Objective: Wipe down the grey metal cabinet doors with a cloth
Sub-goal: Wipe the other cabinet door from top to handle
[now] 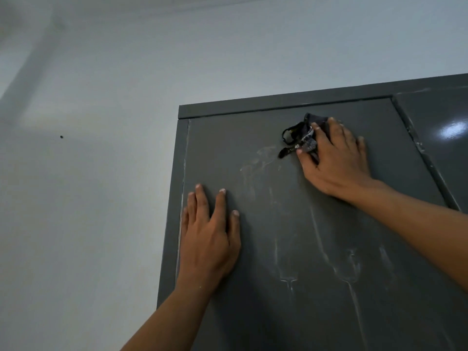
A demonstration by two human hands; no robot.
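**A:** Where is the cloth?

**B:** The dark cloth (307, 141) is bunched under the right grip (336, 158). It is pressed against the left cabinet door (278, 224), just below that door's top edge. The thumb and forefinger curl round the bunch. A patterned fold and a thin black loop stick out past the thumb side.

**A:** And the other one?

**B:** The left grip (210, 236) holds nothing. Its fingers are straight and a little spread, with the palm flat on the same door. It sits lower than the right grip and well apart from it, near the door's outer edge, just beside the cabinet frame (173, 198).

**A:** How does the door look?

**B:** A faint whitish smudge (263, 158) lies just off the right grip's thumb side, above the left grip. Below the right grip, white drip streaks (352, 269) run down the grey metal. On the right grip's little-finger side are the seam and then the right cabinet door (443, 153), which has a bright glare patch (453, 129). Beyond the left grip's outer side is a pale wall (101, 122).
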